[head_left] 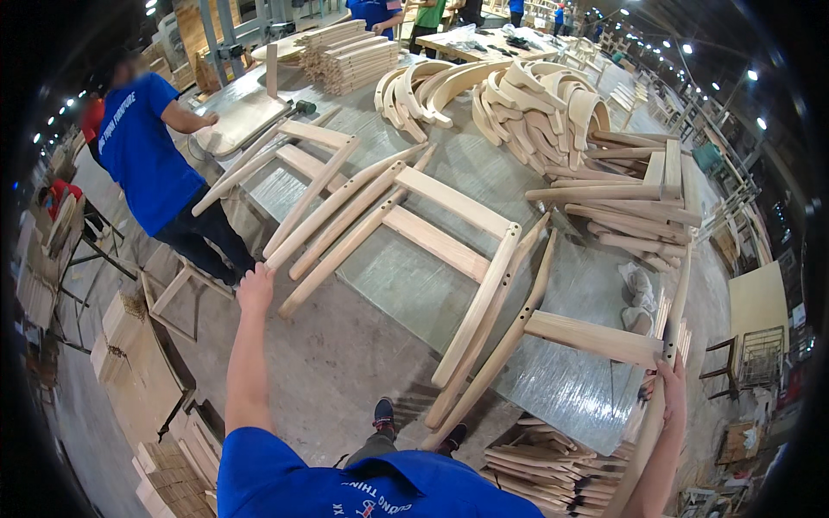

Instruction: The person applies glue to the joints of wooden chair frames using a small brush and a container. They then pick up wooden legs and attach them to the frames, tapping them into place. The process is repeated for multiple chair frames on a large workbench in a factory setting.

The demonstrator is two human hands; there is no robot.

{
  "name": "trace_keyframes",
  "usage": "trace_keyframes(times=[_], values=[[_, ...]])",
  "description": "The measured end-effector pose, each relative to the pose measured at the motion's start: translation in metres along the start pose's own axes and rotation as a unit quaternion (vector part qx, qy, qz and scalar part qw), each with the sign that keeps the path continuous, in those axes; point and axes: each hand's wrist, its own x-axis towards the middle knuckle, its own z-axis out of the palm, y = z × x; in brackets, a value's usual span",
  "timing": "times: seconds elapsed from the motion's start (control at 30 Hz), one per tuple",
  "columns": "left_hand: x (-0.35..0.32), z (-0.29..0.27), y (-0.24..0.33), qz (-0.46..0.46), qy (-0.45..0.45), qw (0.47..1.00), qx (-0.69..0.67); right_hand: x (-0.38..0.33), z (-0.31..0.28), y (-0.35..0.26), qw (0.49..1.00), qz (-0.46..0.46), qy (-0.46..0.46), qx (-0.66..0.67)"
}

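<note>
At the table's left edge, my left hand (256,287) is closed at the lower end of a loose wooden chair leg (345,192). My right hand (672,393) wraps the right leg of a pale wooden chair frame (596,337), two legs joined by a rail. That frame leans over the table's near right edge. Between my hands lies another chair frame (449,246) with two rails, its leg ends jutting over the edge. Loose legs (492,332) lie along both its sides. Palm and some fingers of the right hand are hidden.
A plastic-covered table (389,298) bears curved wooden parts (535,104), stacked slats (350,56) and piled legs and frames (630,194). A person in blue (155,155) stands at the left by another frame (302,160). More wooden pieces (553,470) are stacked under the near right edge.
</note>
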Motion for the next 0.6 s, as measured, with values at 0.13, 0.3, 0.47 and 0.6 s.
trace_keyframes(times=[0.13, 0.3, 0.47, 0.6], values=[[-0.021, 0.0, 0.0, -0.014, -0.05, 0.999, -0.011, 0.001, -0.003, 0.003, 1.0, -0.001, -0.008, 0.01], [-0.011, -0.002, 0.021, 0.015, -0.044, 0.998, -0.043, -0.001, 0.002, -0.002, 1.0, 0.005, -0.005, 0.023], [0.011, 0.008, 0.038, 0.077, -0.031, 0.994, -0.075, -0.005, 0.007, -0.014, 0.999, -0.025, -0.027, 0.035], [0.029, 0.014, 0.029, 0.054, -0.035, 0.995, -0.075, -0.004, 0.006, -0.015, 0.999, -0.016, -0.013, 0.026]])
